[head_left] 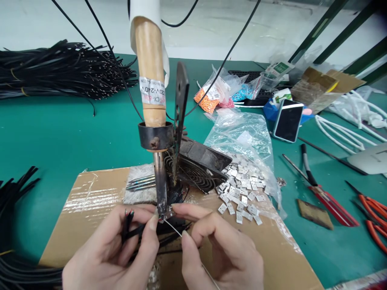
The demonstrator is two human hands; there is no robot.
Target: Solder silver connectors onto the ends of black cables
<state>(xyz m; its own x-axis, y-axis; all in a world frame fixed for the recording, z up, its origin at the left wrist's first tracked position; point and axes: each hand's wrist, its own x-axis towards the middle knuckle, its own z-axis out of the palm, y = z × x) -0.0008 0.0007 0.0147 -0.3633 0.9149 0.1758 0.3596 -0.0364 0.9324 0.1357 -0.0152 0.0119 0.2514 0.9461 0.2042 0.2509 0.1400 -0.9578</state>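
Note:
A soldering iron (151, 56) with a wooden handle hangs tip down in a black metal clamp (155, 136). My left hand (117, 253) is closed on a black cable (126, 227) whose thin wire ends poke up between the fingers. My right hand (223, 245) pinches a thin solder wire (173, 228) between thumb and fingers, its end at the iron's tip. The right index fingertip touches a small metal plate (169, 210) beside the tip. Fingers partly hide the joint there.
Loose small metal plates (240, 181) lie on cardboard (90, 209), right of a dark fan (202, 165). Black cable bundles (60, 70) lie at left. A phone (288, 121), a red-handled screwdriver (332, 205) and orange-handled pliers (375, 213) are at right.

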